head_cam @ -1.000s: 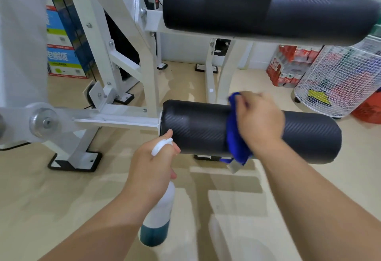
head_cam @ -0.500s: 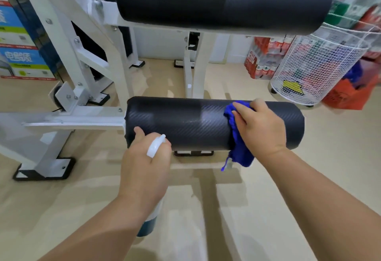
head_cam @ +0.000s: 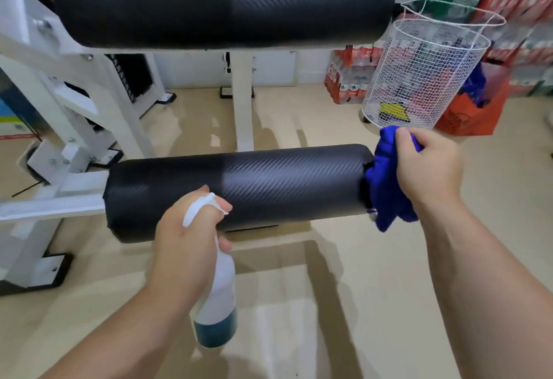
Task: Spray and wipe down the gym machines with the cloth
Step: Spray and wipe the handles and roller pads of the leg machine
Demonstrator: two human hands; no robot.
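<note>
A white gym machine frame (head_cam: 74,103) carries two black padded rollers. The lower roller (head_cam: 269,187) lies across the middle of the view, the upper roller (head_cam: 224,4) across the top. My right hand (head_cam: 428,166) grips a blue cloth (head_cam: 386,196) pressed against the lower roller's right end. My left hand (head_cam: 188,238) holds a white spray bottle (head_cam: 217,298) with blue liquid at its bottom, just in front of the lower roller, nozzle toward the pad.
A white wire basket (head_cam: 419,73) stands right of the upper roller, an orange bag (head_cam: 475,109) behind it. Packs of bottles (head_cam: 347,79) line the back wall. The machine's feet (head_cam: 45,274) rest on the beige floor at left.
My right hand slid the cloth rightward along the lower roller, from its middle to its right end. The view shifted right. My left hand kept the bottle near the roller.
</note>
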